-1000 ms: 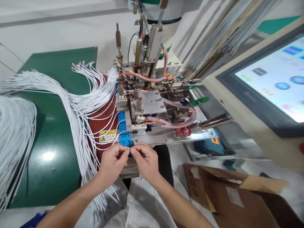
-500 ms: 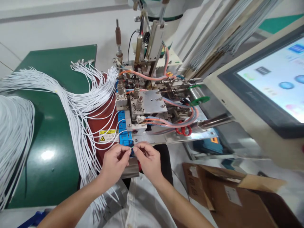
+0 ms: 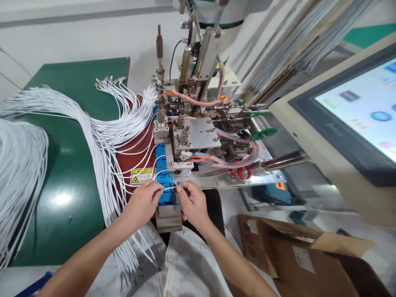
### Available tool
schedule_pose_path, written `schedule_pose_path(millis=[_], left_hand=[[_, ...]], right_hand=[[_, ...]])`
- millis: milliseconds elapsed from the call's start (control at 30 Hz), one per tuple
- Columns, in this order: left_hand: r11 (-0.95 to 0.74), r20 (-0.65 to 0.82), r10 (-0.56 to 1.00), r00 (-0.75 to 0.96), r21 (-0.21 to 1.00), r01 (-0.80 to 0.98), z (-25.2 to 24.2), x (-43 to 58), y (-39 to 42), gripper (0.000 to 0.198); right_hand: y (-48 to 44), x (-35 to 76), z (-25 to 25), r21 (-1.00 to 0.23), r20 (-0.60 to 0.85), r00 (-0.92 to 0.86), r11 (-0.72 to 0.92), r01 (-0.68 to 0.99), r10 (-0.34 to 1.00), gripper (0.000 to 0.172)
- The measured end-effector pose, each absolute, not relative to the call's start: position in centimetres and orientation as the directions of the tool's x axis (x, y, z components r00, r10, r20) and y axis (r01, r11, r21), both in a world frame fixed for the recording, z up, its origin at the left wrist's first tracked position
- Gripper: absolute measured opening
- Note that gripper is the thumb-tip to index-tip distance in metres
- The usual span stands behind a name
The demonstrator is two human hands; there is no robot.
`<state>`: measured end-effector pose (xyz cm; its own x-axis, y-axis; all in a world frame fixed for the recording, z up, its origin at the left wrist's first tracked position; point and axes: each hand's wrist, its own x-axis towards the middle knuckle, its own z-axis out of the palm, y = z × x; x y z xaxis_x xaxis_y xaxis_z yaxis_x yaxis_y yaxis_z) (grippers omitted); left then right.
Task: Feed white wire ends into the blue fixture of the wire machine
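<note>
A thin white cable (image 3: 169, 189) spans the gap between my two hands, over the front end of the machine's blue fixture blocks (image 3: 165, 178). Its left part is pinched by my left hand (image 3: 145, 200), thumb against fingers. My right hand (image 3: 194, 203) pinches the cable's end; that tip is hidden by the fingers. Other white cables run from the fixture blocks leftward into a large bundle (image 3: 95, 165). The metal machine (image 3: 198, 134) with its clamps and air tubes stands just beyond my hands.
On the left, a green table (image 3: 74, 214) carries another coil of white cables (image 3: 23, 177). A touch screen (image 3: 365, 103) juts in at right. Below it stands an open cardboard box (image 3: 303, 255). A green-flanged wire spool (image 3: 261, 128) sits on the machine's right side.
My hands have drawn apart, with the left moving left, so a longer stretch of cable shows between them. The cable now lies across the blue blocks. The view has shifted slightly.
</note>
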<state>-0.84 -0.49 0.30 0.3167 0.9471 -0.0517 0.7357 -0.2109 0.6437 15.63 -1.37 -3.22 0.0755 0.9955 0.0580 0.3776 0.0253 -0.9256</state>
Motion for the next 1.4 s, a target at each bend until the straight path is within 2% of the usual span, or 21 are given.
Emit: schedule_pose_path(millis=[300,400,500,633,733,800,1033,1133,1300,1400], left_hand=[[-0.2,-0.067,0.956,0.286,0.566,0.8,1.0,-0.1,-0.1,0.016],[-0.219,-0.065,0.95,0.307,0.561,0.798,0.7,-0.2,0.0,0.019],[-0.239,-0.069,0.941,0.331,0.556,0.796,0.5,-0.3,0.1,0.018],[-0.249,-0.071,0.939,0.338,0.538,0.805,0.6,-0.2,0.1,0.019],[-0.247,-0.08,0.94,0.331,0.508,0.825,0.6,0.0,-0.1,0.019],[-0.258,-0.081,0.941,0.329,0.46,0.849,0.4,0.0,-0.3,0.02],[-0.366,-0.003,0.927,0.375,0.22,0.904,-0.3,-0.2,-1.0,0.02],[-0.412,0.027,0.909,0.417,0.227,0.883,-0.5,-0.7,-1.0,0.021],[-0.574,0.105,0.819,0.564,0.179,0.799,-0.1,-2.4,-1.7,0.035],[-0.635,0.092,0.771,0.63,0.184,0.751,0.9,-3.8,-3.0,0.028]], right_hand=[[-0.5,16.4,-3.9,-0.945,-0.135,-0.013,-0.125,0.304,0.991,0.014],[-0.3,16.5,-4.0,-0.951,-0.154,-0.03,-0.14,0.275,0.988,0.013],[-0.2,16.9,-4.2,-0.953,-0.115,-0.062,-0.092,0.29,0.991,0.016],[0.1,17.1,-4.6,-0.905,-0.024,-0.113,0.027,0.425,0.993,0.022],[0.1,16.4,-5.0,-0.853,0.022,-0.094,0.068,0.517,0.995,0.028],[0.1,15.7,-5.4,-0.849,0.053,-0.054,0.074,0.523,0.997,0.032],[0.0,15.2,-5.9,-0.89,0.024,-0.01,0.026,0.455,1.0,0.035],[0.2,15.8,-5.8,-0.908,-0.016,0.024,-0.024,0.418,1.0,0.036],[0.2,16.7,-5.5,-0.972,-0.017,0.233,-0.07,0.224,0.972,0.037],[-0.1,17.2,-5.2,-0.988,-0.023,0.235,-0.059,0.144,0.972,0.04]])
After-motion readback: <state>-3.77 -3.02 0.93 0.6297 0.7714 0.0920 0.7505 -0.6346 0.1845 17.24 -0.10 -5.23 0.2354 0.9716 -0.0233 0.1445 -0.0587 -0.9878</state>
